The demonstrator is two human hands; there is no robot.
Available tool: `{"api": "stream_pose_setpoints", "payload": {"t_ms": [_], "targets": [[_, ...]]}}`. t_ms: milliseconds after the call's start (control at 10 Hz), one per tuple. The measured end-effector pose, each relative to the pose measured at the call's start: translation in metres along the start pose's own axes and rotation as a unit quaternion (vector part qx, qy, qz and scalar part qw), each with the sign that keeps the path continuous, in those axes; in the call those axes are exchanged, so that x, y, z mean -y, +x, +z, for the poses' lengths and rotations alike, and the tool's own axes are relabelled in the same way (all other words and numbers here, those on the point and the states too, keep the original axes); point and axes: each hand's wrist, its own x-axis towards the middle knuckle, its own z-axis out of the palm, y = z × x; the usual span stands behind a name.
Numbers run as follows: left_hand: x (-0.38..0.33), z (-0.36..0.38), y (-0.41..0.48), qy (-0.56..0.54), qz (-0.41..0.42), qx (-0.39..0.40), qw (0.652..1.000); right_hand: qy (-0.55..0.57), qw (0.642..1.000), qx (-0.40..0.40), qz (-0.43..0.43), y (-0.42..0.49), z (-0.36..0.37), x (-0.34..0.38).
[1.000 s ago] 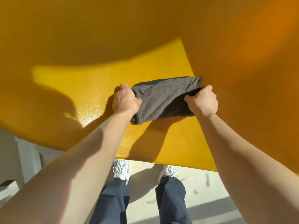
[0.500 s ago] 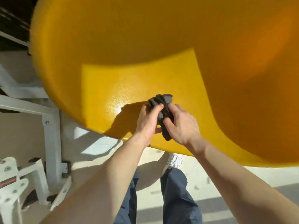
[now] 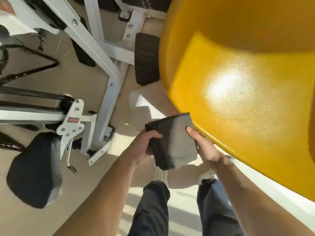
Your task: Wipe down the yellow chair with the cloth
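I logged 1 folded cloth (image 3: 177,142) held at the rim of 1 yellow chair (image 3: 238,103) | left hand (image 3: 143,147) grip curled round its left edge | right hand (image 3: 207,149) grip pinched its right edge

A pale beige floor (image 3: 95,193) is seen, with bright patches of sunlight cast across its near right part. Its left and far parts are taken up by a white metal exercise-machine frame (image 3: 110,94), which is bolted together from square tubes and stood on flat feet. A dark ribbed plate (image 3: 147,59) is set at the far middle, just right of the frame; whether it touches the floor cannot be told. A black cable (image 3: 30,71) is laid in a bent line at the far left. At the near middle, a left sneaker (image 3: 161,174) and a right sneaker (image 3: 207,176), both white, are planted side by side.
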Motion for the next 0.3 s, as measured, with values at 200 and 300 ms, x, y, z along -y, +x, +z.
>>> {"api": "stream_pose_setpoints", "payload": {"t_ms": [200, 300], "targets": [[-0.008, -0.079, 0.088, 0.048, 0.055, -0.022, 0.997, -0.007, 0.999, -0.028, -0.03, 0.091, 0.042, -0.032], [-0.035, -0.101, 0.123, 0.189, 0.129, -0.157, 0.961, -0.17, 0.965, -0.199, -0.015, 0.139, 0.052, -0.026]]}}
